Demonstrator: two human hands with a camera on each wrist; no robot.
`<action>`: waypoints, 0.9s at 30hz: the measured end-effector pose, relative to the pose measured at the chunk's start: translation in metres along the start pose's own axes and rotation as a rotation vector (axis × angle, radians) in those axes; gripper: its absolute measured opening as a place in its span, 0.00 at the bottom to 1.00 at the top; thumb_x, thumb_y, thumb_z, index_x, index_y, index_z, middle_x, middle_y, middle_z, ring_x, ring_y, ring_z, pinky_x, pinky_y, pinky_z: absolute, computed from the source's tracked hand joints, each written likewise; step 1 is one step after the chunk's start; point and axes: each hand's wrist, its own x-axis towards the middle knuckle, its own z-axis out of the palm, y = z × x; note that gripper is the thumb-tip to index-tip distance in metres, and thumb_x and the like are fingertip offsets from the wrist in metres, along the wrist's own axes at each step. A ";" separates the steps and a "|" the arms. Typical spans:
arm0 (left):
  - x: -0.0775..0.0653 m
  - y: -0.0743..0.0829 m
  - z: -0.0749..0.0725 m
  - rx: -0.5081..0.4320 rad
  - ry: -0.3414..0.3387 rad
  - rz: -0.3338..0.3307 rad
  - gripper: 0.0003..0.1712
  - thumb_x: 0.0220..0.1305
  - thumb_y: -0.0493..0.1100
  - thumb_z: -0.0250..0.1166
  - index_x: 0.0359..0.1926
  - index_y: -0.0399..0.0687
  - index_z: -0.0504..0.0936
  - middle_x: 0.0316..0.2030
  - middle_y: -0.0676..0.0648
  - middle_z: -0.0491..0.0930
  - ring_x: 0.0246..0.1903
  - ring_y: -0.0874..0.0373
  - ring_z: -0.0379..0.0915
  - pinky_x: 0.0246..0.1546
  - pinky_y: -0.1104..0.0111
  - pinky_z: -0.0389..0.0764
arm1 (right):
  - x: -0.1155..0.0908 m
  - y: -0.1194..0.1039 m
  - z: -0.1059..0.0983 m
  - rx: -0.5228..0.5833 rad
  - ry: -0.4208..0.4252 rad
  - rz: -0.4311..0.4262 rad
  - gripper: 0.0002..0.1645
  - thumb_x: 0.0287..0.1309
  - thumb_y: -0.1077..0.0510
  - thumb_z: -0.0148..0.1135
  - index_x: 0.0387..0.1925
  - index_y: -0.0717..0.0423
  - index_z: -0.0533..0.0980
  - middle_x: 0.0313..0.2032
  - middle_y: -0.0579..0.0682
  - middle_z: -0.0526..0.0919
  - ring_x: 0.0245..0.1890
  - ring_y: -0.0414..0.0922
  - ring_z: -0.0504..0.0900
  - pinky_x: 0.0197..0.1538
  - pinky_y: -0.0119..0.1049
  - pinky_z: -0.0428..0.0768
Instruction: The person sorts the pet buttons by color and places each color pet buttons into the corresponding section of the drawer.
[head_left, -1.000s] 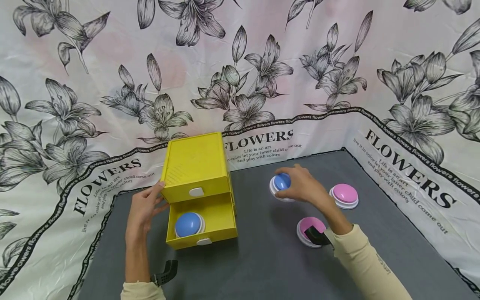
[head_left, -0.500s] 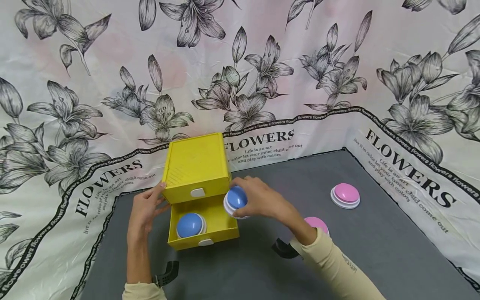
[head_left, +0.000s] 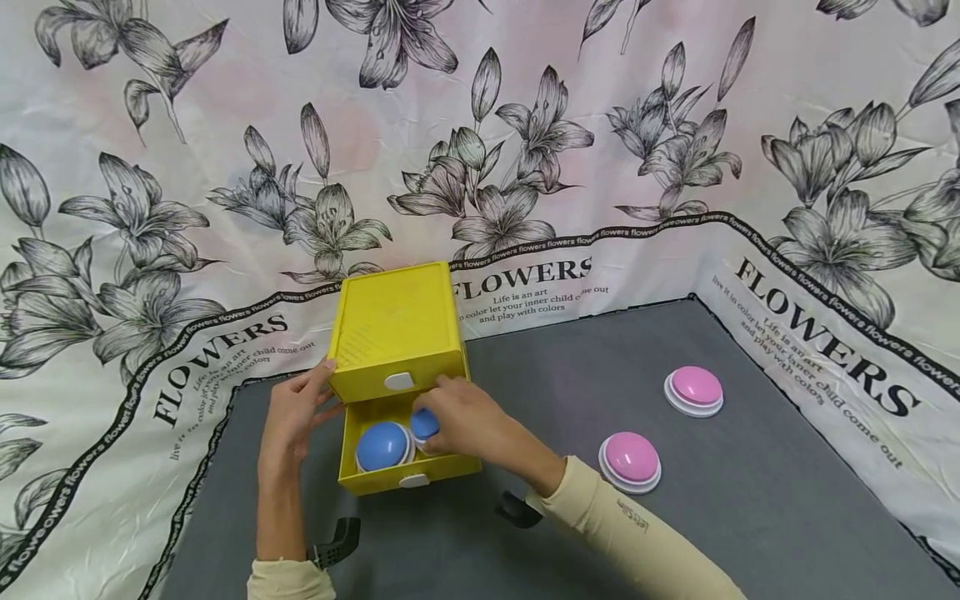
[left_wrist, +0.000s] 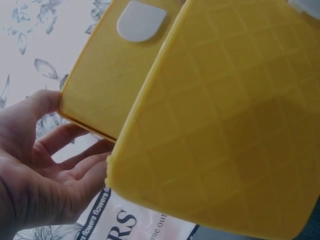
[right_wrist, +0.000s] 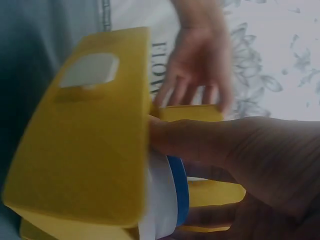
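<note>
A yellow drawer cabinet (head_left: pixel 393 321) stands with its lower drawer (head_left: pixel 375 481) pulled out. One blue push button (head_left: pixel 382 446) with a white base lies in the drawer's left part. In the head view, my right hand (head_left: pixel 472 421) reaches into the drawer from the right and holds a second blue push button (head_left: pixel 424 425) beside the first. Its white base and blue rim also show in the right wrist view, partly behind the drawer front. My left hand (left_wrist: pixel 45 160) holds the cabinet's left front corner, thumb at the edge and fingers along the side.
Two pink push buttons, a nearer one (head_left: pixel 631 457) and a farther one (head_left: pixel 694 387), lie on the grey table (head_left: pixel 555 358) to the right. A flower-printed cloth (head_left: pixel 517 167) hangs behind the cabinet and along both sides.
My right hand has carried the second blue push button leftward from the table into the open drawer. The nearer pink button is uncovered now. My left hand has stayed at the cabinet corner.
</note>
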 end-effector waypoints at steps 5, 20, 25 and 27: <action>0.000 -0.001 0.001 -0.013 0.000 0.005 0.42 0.77 0.64 0.57 0.77 0.39 0.66 0.80 0.38 0.58 0.76 0.39 0.65 0.53 0.70 0.89 | 0.005 0.003 0.012 -0.053 -0.025 0.032 0.23 0.52 0.47 0.84 0.48 0.50 0.88 0.40 0.46 0.84 0.38 0.41 0.75 0.38 0.30 0.75; 0.000 0.001 0.002 -0.013 0.001 -0.005 0.44 0.76 0.66 0.58 0.77 0.40 0.66 0.80 0.38 0.60 0.75 0.42 0.66 0.59 0.64 0.87 | -0.002 0.002 0.029 -0.124 0.189 -0.036 0.14 0.64 0.53 0.74 0.49 0.53 0.85 0.42 0.49 0.81 0.38 0.43 0.74 0.38 0.31 0.75; 0.000 0.001 0.000 -0.018 0.000 -0.005 0.44 0.75 0.66 0.59 0.78 0.42 0.66 0.81 0.43 0.59 0.75 0.43 0.66 0.57 0.66 0.88 | -0.017 -0.014 0.057 -0.174 0.721 -0.208 0.04 0.66 0.61 0.65 0.36 0.52 0.84 0.31 0.47 0.77 0.28 0.41 0.71 0.30 0.26 0.72; 0.001 0.000 0.000 -0.020 -0.002 -0.004 0.45 0.75 0.67 0.59 0.78 0.42 0.66 0.81 0.43 0.59 0.75 0.43 0.66 0.57 0.66 0.88 | -0.023 -0.020 0.069 -0.206 0.843 -0.275 0.09 0.67 0.61 0.60 0.31 0.51 0.83 0.25 0.44 0.74 0.23 0.38 0.68 0.25 0.23 0.67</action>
